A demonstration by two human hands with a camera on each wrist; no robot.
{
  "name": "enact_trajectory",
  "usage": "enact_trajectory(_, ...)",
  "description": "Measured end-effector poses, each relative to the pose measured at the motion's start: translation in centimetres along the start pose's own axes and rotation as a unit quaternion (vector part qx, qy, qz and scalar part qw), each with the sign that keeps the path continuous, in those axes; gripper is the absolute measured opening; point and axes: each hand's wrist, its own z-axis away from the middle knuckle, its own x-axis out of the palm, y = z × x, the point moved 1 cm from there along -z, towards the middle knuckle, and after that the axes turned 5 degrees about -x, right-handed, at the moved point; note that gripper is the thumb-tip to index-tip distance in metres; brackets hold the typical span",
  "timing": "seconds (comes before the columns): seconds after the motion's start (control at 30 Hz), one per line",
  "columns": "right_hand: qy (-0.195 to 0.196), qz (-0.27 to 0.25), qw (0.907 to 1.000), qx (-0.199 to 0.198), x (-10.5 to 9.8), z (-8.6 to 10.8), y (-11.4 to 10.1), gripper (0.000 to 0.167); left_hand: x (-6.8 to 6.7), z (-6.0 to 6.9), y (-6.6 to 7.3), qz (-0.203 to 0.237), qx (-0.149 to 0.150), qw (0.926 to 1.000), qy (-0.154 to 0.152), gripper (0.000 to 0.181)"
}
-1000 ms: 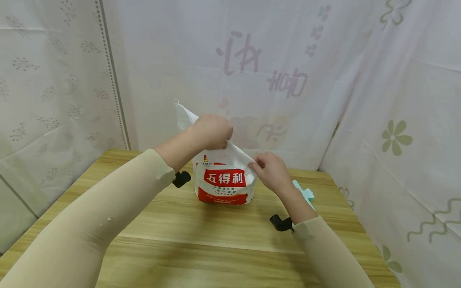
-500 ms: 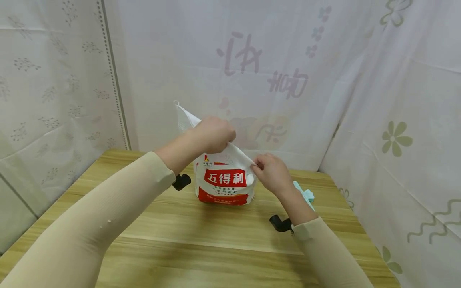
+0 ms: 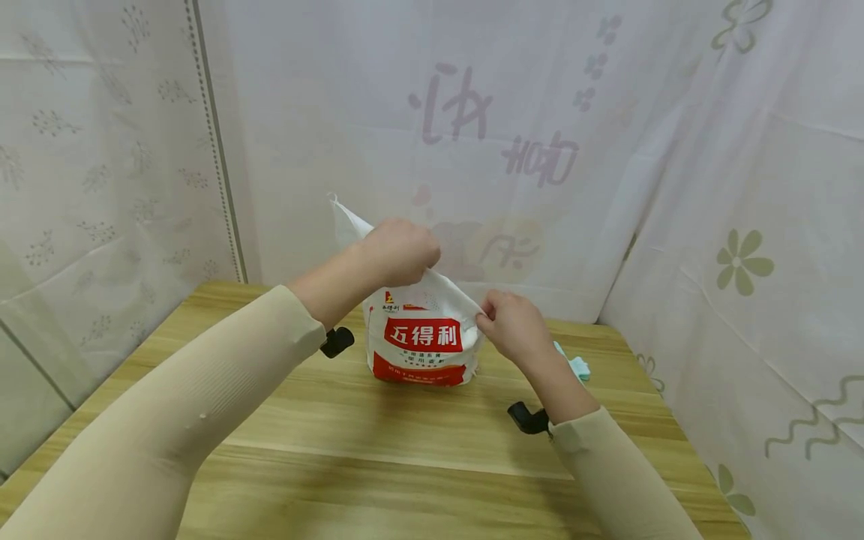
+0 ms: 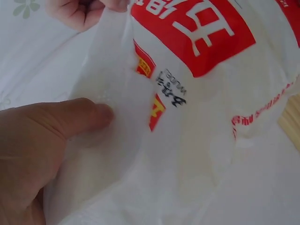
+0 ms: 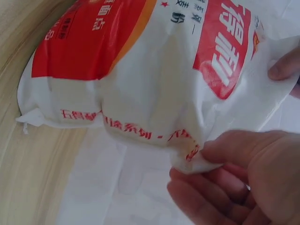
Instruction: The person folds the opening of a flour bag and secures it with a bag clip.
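Observation:
A white flour sack (image 3: 424, 334) with red printed panels stands upright on the wooden table, its slack top pulled up at a slant. My left hand (image 3: 401, 253) grips the top edge near its middle; in the left wrist view the thumb of the left hand (image 4: 56, 126) presses on the white plastic weave. Lower on the right, my right hand (image 3: 514, 330) pinches the sack's right top corner. The right wrist view has thumb and fingers of the right hand (image 5: 234, 173) on that corner of the sack (image 5: 154, 89). Whether the mouth is open, I cannot tell.
On the wooden table (image 3: 378, 465), a light green cloth-like item (image 3: 578, 367) lies right of the sack, partly behind the right forearm. Black wrist mounts (image 3: 528, 418) stick out below the forearms. Patterned curtains (image 3: 418, 150) close off the back and sides.
Both hands keep their hold on the sack's top edge. The hands and sack sit very slightly lower and further right in the view; little else differs.

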Motion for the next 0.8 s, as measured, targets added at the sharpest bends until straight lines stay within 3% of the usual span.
enact_trajectory(0.27, 0.030, -0.012, 0.9983, -0.048, 0.4, 0.2, 0.5, 0.022, 0.1, 0.2, -1.2, 0.033, 0.028, 0.9991, 0.002, 0.018)
enact_trajectory(0.5, 0.065, -0.013, 0.9929, -0.098, 0.8, 0.2, 0.9, 0.028, 0.0, -0.3, -1.7, 0.042, 0.021, 0.9987, -0.018, 0.014)
enact_trajectory(0.8, 0.060, -0.004, 0.9917, -0.114, 0.9, 0.3, 1.4, 0.027, -0.2, -0.2, -1.6, 0.020, 0.019, 0.9994, -0.020, 0.015)
